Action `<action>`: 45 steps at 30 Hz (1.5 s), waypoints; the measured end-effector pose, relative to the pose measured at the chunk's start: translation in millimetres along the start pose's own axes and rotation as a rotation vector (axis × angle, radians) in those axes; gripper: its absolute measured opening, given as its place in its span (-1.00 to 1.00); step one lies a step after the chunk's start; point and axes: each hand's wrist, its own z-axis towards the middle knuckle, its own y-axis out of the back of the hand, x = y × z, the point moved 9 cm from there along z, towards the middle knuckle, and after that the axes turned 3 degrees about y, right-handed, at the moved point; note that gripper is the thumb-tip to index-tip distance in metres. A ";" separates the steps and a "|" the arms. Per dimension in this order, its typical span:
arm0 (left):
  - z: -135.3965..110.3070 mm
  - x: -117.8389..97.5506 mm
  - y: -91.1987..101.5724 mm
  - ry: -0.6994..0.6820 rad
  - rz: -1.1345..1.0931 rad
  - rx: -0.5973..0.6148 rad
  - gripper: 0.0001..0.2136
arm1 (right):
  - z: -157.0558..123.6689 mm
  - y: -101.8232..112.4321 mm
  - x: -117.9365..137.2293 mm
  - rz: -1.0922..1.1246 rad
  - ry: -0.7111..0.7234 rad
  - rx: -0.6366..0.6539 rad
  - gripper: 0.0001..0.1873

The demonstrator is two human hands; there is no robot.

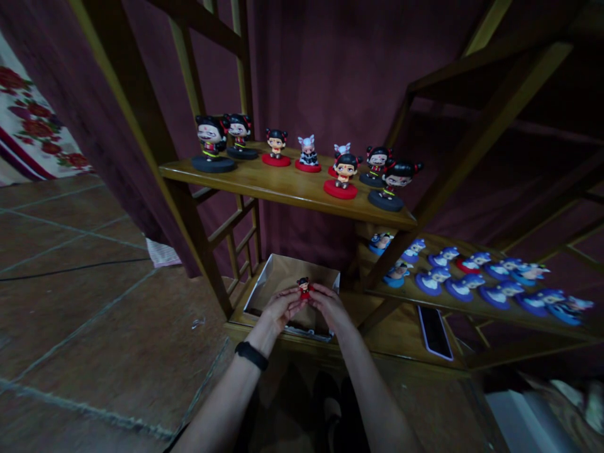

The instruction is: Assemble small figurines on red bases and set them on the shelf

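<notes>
Between my two hands is a small figurine (304, 287) with black hair buns and a red base. My left hand (284, 306) grips it from the left, fingers closed round the base. From the right, my right hand (328, 304) pinches the same base. Both hands are above a shallow open cardboard box (274, 277) on the low shelf board. A dark band (251, 356) circles my left wrist. The undersides of the fingers are hidden.
Several figurines on red or dark bases, such as a red-based one (276, 148), stand along the upper wooden shelf (283, 187). Blue and purple figurines (465, 286) fill a lower right shelf. A phone (435, 332) lies below them. Slanting wooden posts (189, 233) frame the shelves.
</notes>
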 end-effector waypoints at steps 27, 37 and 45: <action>-2.5 -1.5 -7.6 0.017 0.007 0.044 -0.83 | -3.9 -0.2 4.1 -0.043 -0.041 -0.013 -0.64; -0.9 -5.6 0.5 -0.019 0.065 -0.030 -0.79 | -1.1 2.1 0.3 -0.135 -0.027 0.014 -0.63; -6.6 -9.6 -3.9 -0.034 0.214 -0.043 -0.72 | 4.0 7.2 4.3 -0.241 0.037 -0.045 -0.69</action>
